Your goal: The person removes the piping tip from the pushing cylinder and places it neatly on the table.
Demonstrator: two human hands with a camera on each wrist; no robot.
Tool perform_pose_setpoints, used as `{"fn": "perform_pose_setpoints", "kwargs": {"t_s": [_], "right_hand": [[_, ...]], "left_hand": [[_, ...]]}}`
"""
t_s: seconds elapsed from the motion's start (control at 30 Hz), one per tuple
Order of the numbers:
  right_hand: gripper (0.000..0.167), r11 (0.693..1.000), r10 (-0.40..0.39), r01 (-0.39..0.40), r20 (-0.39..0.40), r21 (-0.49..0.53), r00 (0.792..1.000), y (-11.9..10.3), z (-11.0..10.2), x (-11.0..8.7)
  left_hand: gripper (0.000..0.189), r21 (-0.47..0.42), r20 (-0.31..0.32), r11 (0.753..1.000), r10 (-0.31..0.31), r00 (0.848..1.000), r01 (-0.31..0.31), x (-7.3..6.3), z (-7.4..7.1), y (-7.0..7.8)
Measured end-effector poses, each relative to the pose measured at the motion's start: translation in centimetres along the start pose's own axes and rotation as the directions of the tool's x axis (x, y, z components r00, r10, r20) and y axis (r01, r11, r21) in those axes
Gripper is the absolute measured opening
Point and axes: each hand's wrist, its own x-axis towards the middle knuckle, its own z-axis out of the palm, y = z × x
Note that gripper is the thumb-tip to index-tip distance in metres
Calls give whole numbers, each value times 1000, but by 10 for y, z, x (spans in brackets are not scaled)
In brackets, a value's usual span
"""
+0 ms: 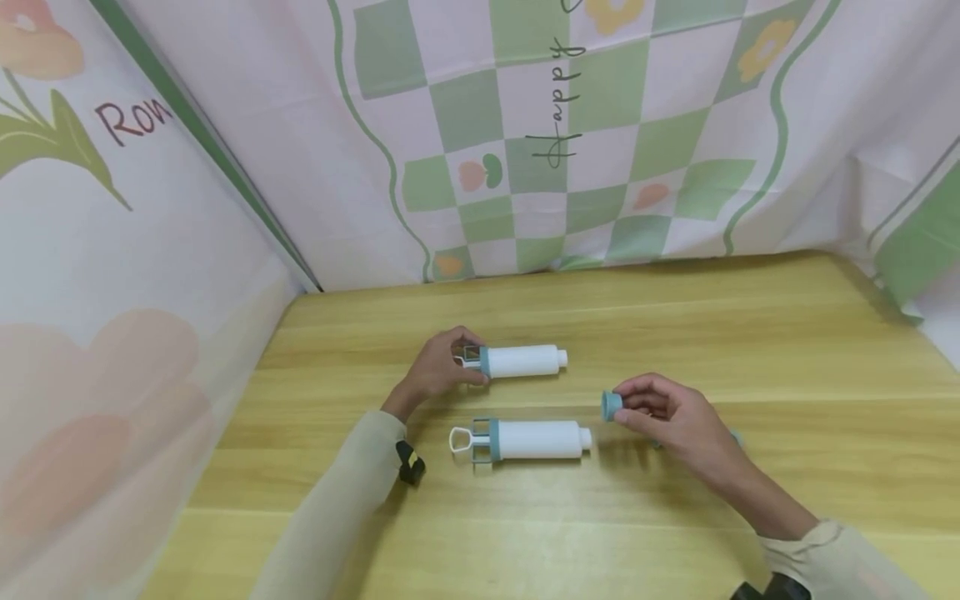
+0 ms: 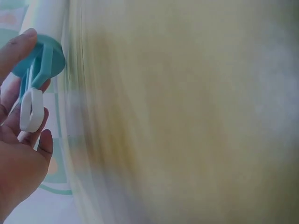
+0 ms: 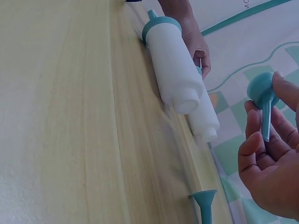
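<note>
Toward the back of the table lies a white syringe-like tube (image 1: 522,360) with a teal collar and a white pull ring. My left hand (image 1: 438,367) grips it by the collar end, and the left wrist view shows the thumb on the teal collar (image 2: 55,58). A matching syringe (image 1: 538,439) lies nearer me, its narrow white tip toward the right. Off to the right of both tips, my right hand (image 1: 686,425) pinches a teal funnel-shaped nozzle (image 1: 611,406), wide opening facing left. In the right wrist view its slim stem (image 3: 266,121) points down along the fingers.
Another teal nozzle (image 3: 204,203) stands on the wooden table (image 1: 570,533), mostly hidden behind my right hand in the head view. A printed curtain (image 1: 532,108) hangs along the back edge, and a flowered cloth (image 1: 112,275) borders the left side.
</note>
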Motion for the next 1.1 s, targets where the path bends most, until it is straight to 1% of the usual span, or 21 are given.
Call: {"fn": "perform_pose_setpoints", "kwargs": {"t_s": [0.1, 0.23, 0.5, 0.63, 0.77, 1.1], "right_hand": [[26, 1000, 3, -3, 0, -9, 1000, -1, 0, -1], [26, 1000, 6, -6, 0, -12, 1000, -1, 0, -1], [26, 1000, 14, -14, 1, -12, 1000, 0, 1, -2], [27, 1000, 13, -13, -4, -18, 1000, 0, 1, -3], [26, 1000, 4, -4, -6, -18, 1000, 0, 1, -3], [26, 1000, 2, -3, -10, -20, 1000, 0, 3, -4]], "left_hand": [[54, -2, 9, 1000, -6, 1000, 6, 0, 0, 1], [53, 18, 20, 1000, -3, 1000, 3, 0, -1, 2], [53, 58, 46, 997, 49, 998, -52, 0, -2, 3], [55, 46, 65, 997, 65, 996, -68, -2, -3, 5], [58, 42, 69, 996, 70, 995, -73, -5, -5, 6], [67, 32, 80, 997, 68, 994, -70, -11, -10, 9]]}}
